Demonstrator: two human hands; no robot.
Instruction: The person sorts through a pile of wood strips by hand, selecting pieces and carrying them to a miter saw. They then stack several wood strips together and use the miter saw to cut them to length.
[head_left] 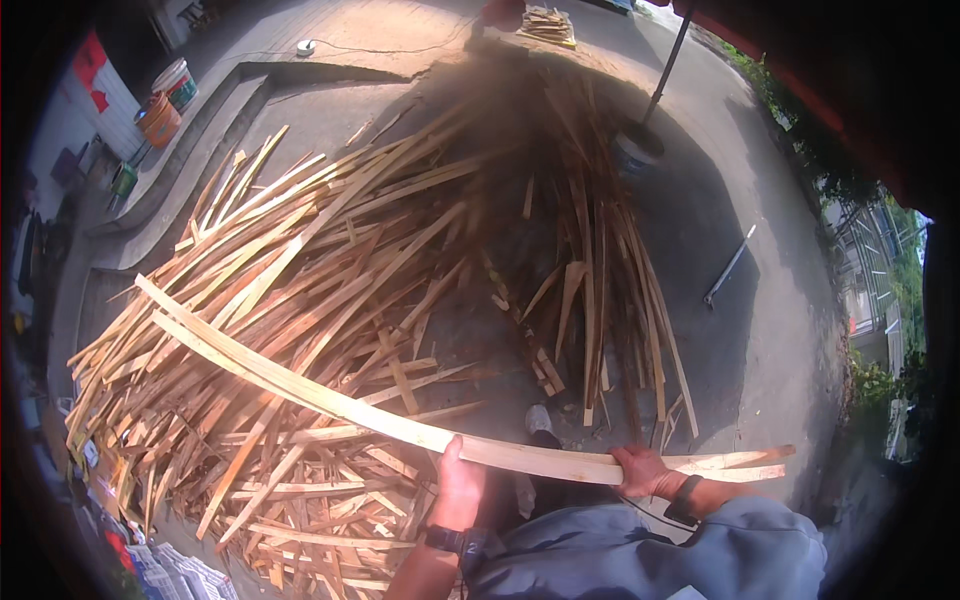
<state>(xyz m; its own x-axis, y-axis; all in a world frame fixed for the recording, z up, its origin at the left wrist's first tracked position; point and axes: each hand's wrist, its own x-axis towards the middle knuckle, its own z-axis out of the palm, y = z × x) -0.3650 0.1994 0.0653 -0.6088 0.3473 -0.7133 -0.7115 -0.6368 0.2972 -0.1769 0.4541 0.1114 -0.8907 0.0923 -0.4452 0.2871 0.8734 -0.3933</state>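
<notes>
Your wooden strips (540, 460) are pale cream, against a pile (300, 310) mixing tan and reddish brown. Your shirt (600, 550) is grey-blue, your wristbands (686, 498) black. You face grey ground (785, 330), one bucket (158, 122) plain orange.

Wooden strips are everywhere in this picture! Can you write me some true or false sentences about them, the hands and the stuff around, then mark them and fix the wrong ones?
1. The left hand and right hand both hold the long wooden strips. True.
2. The right hand has a bare wrist. False: a dark band goes around it.
3. An orange bucket stands beside a white bucket at the upper left. True.
4. Everything on the ground is neatly stacked. False: the big pile of loose strips lies jumbled, with pieces crossing.
5. At the upper right, a dark pole comes down to a bucket-shaped base. True.
</notes>
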